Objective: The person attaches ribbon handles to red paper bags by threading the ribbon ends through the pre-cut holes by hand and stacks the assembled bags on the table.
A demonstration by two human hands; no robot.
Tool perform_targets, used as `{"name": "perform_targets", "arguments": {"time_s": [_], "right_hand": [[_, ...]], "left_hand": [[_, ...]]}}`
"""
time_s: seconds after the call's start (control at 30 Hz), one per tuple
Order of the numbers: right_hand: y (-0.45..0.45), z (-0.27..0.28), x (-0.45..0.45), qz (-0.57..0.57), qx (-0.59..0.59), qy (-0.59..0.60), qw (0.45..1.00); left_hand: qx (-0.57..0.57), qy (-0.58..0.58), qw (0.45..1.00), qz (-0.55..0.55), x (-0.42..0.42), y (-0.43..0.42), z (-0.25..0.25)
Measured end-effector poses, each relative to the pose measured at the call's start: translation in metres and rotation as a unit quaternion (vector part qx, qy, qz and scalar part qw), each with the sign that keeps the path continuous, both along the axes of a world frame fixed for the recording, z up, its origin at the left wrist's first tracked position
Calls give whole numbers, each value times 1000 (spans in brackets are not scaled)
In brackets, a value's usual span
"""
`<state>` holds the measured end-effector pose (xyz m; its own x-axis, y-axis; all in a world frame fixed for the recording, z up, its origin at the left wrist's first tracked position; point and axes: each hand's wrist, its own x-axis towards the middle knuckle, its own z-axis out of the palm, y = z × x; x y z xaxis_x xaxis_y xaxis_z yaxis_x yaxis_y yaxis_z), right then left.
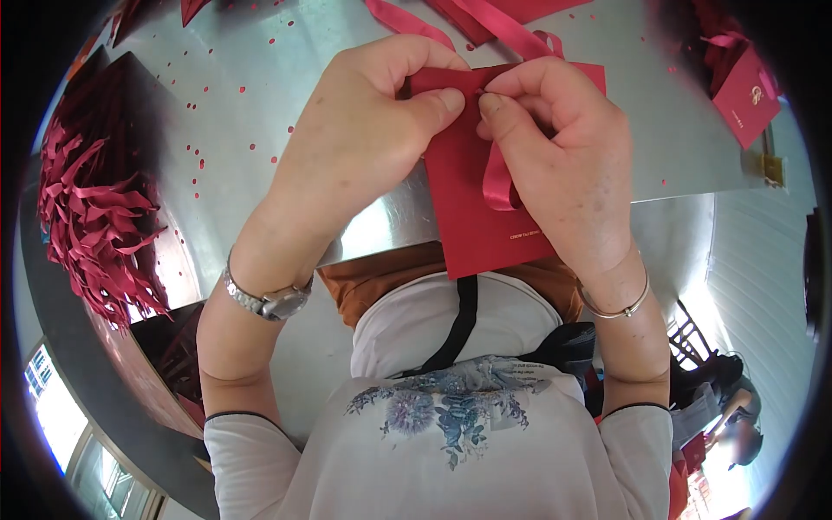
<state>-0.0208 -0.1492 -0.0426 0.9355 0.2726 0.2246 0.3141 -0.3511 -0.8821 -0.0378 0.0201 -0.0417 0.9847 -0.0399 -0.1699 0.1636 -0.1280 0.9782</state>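
Observation:
A red paper gift bag [477, 217] with small gold print hangs at the table's front edge, tilted slightly. My left hand [373, 130] is closed on its upper left edge, thumb lying on the front face and fingers behind. At the top of the bag, the thumb and forefinger of my right hand [563, 139] pinch a small bit of pinkish-red ribbon. A loop of this ribbon [497, 184] hangs down over the bag's front, partly hidden by my right hand. My fingertips nearly meet there.
A metal table [347, 208] bears scattered small red paper dots [197, 163]. Left stands a large bunch of bags with ribbons [104, 208]. More red paper and ribbon [511, 30] lie beyond my hands. A finished-looking bag [747, 100] sits right. Another person [737, 425] is behind at lower right.

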Motion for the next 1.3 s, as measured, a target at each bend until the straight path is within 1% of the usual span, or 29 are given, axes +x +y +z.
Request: {"name": "perform_targets", "arguments": {"time_s": [0.07, 0.1, 0.13, 0.17, 0.23, 0.27, 0.3, 0.33, 0.37, 0.4, 0.47, 0.5, 0.53, 0.57, 0.6, 0.63, 0.67, 0.73, 0.83, 0.87, 0.93, 0.97, 1.0, 1.03, 1.07, 1.1, 1.17, 1.23, 1.3], "right_hand": [[3, 6, -1, 0, -6, 67, 998], [3, 7, 1, 0, -8, 65, 998], [4, 7, 4, 8, -53, 42, 998], [4, 8, 6, 16, -99, 20, 995], [2, 9, 11, 27, -125, -6, 992], [2, 11, 13, 38, -148, -30, 988], [1, 14, 14, 39, -149, -33, 988], [0, 18, 16, 60, -133, 5, 989], [0, 22, 18, 81, -118, 42, 989], [-1, 26, 20, 81, -118, 36, 989], [-2, 31, 22, 110, -113, 110, 981], [-3, 31, 20, 99, -96, 118, 983], [-3, 31, 19, 84, -112, 80, 987], [-7, 25, 19, 86, -150, 45, 984], [-7, 29, 16, 92, -136, 45, 985], [-7, 34, 15, 103, -111, 109, 982], [-6, 30, 12, 105, -110, 30, 988], [-6, 26, 10, 109, -105, -5, 989], [-5, 28, 6, 118, -114, -66, 984], [-5, 28, 4, 121, -121, -81, 982], [-5, 31, 0, 119, -139, -103, 978], [-5, 32, -1, 123, -137, -110, 977], [-6, 33, -3, 121, -152, -138, 971], [-5, 32, -5, 116, -167, -167, 965], [-5, 31, -6, 117, -164, -173, 964], [-5, 28, -8, 112, -175, -186, 960], [-3, 30, -5, 108, -183, -206, 955], [-4, 34, -8, 106, -226, -159, 955], [-3, 46, -12, 132, -280, -135, 941]], "left_hand": [[9, -22, 1000, 1, -2, -4, 2], [36, -49, 998, 3, -3, -6, 4], [63, -75, 995, 6, -3, -8, 5], [61, -77, 995, 6, -3, -8, 5], [150, -110, 982, -16, -3, -7, 6], [149, -113, 982, -14, -4, -6, 5], [166, -139, 976, -10, -4, -6, 4], [183, -167, 969, -6, -5, -6, 3], [183, -172, 968, -3, -5, -5, 2], [191, -186, 964, -5, -6, -5, 1], [209, -199, 957, -17, -7, -3, 6], [183, -217, 959, -19, -9, -2, 8], [162, -252, 954, -17, -5, 0, 10], [167, -298, 939, -23, 0, 2, 13], [197, -285, 937, -39, 2, 7, 15], [158, -201, 967, -17, 3, 6, 20], [170, -173, 969, -35, 5, 9, 25], [254, -228, 932, -125, 14, 12, 29], [312, -164, 901, -254, 25, 17, 51], [317, -169, 901, -244, 29, 19, 55], [327, -128, 858, -376, 37, 20, 60], [339, -116, 848, -389, 38, 21, 60], [344, -118, 848, -385, 37, 22, 60], [324, -151, 856, -374, 34, 24, 58], [304, -185, 862, -362, 31, 24, 56], [309, -188, 860, -359, 28, 24, 53], [315, -210, 869, -319, 22, 22, 46], [335, -221, 865, -302, 17, 22, 46], [431, -292, 827, -212, 13, 20, 46]]}}
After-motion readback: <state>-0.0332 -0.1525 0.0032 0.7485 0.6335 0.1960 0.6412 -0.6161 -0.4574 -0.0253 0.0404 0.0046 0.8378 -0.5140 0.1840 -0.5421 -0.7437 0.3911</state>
